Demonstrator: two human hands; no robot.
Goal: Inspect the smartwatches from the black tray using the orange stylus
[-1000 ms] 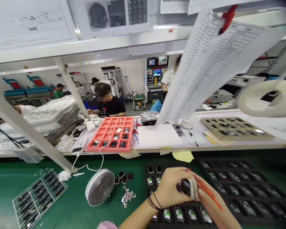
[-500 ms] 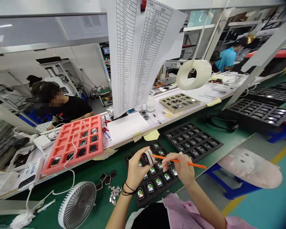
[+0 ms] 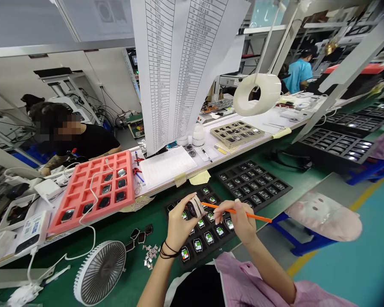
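My left hand [image 3: 178, 226] is closed round a small watch case [image 3: 196, 206] with a dark face and pale side, held up on edge. My right hand [image 3: 240, 222] pinches a thin orange stick [image 3: 259, 218], whose tip meets the side of the watch case or lies very close to it. What the tip does there is too small to make out. Below both hands lies a black tray [image 3: 196, 260] of smartwatches, many with lit green-and-white screens; my hands cover part of it.
A second black watch tray [image 3: 240, 181] lies beyond. Loose dark frames [image 3: 142, 237], small silvery pieces [image 3: 151, 255] and a white fan [image 3: 100, 273] are on the left. A red tray [image 3: 83, 183] stands on the shelf. A tape roll [image 3: 272, 94] hangs ahead. A co-worker [image 3: 92, 138] sits opposite.
The whole view has shifted slightly, so things appear a little further left and mostly higher. Both hands keep their hold on the watch case and the orange stick, nearly unchanged in pose.
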